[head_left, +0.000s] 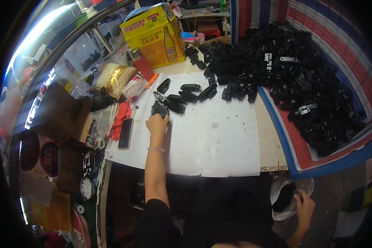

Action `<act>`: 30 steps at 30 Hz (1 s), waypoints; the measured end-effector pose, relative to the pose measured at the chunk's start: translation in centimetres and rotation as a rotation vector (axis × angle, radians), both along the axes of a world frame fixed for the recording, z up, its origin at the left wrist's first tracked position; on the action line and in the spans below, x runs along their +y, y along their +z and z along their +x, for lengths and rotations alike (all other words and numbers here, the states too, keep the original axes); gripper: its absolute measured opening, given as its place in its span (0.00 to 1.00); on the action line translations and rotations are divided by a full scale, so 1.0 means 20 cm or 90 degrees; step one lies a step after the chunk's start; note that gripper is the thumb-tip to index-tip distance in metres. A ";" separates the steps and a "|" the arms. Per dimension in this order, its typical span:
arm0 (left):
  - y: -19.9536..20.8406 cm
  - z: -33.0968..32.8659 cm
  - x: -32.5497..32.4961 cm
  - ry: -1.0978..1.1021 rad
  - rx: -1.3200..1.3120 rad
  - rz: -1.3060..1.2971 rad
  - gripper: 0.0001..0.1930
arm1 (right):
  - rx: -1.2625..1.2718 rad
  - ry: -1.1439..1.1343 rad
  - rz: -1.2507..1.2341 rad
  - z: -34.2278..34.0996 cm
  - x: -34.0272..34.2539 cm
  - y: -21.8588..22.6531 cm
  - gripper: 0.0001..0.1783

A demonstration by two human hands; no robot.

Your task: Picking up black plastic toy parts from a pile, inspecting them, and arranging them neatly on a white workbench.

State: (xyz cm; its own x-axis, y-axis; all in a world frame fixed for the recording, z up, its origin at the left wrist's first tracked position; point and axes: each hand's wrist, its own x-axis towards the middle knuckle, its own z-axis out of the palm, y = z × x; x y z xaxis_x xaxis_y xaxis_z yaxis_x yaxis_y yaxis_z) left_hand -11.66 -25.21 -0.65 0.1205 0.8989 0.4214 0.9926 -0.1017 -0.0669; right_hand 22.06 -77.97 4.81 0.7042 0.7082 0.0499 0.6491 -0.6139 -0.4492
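My left hand (156, 124) reaches forward over the white sheet, its fingers closed around a small black plastic part (159, 109). Just beyond it lie several similar black parts (190, 87), loosely grouped; one beside the hand has a metallic grey face (160, 96). Down at the lower right, my right hand (305, 205) is at the mouth of a whitish plastic bag (284, 215) with a dark mass (285, 197) inside. Its fingers are curled against the bag's opening, and what they grip is hidden.
A large heap of black parts (252, 62) covers the back right, spilling onto a striped sheet (297, 159). At the left are a phone (125, 133), red cloth (120, 118), a red canister (142, 65) and a yellow carton (155, 37). The white paper sheet (215, 144) ends at the table's near edge.
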 end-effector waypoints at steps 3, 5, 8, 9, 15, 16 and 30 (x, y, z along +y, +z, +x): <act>-0.02 -0.03 -0.07 -0.038 -0.416 -0.215 0.23 | -0.013 0.098 0.117 -0.09 0.16 -0.03 0.12; -0.08 0.04 -0.27 -0.115 -0.855 -0.371 0.20 | 0.063 0.192 0.171 -0.15 0.27 -0.03 0.10; -0.04 0.22 -0.79 -0.260 -0.787 -0.250 0.08 | 0.247 0.315 0.243 -0.31 0.51 -0.03 0.09; 0.04 0.27 -0.97 -0.153 -0.884 -0.391 0.08 | 0.379 0.322 0.241 -0.36 0.57 -0.04 0.11; 0.12 0.56 -1.54 -0.225 -1.158 -0.453 0.12 | 0.693 0.199 0.510 -0.68 0.89 -0.17 0.18; 0.11 0.56 -1.57 -0.205 -1.156 -0.480 0.12 | 0.692 0.198 0.508 -0.68 0.89 -0.17 0.18; 0.23 0.37 -1.30 -0.494 -0.872 -0.535 0.21 | 0.639 0.216 0.547 -0.49 0.75 -0.11 0.12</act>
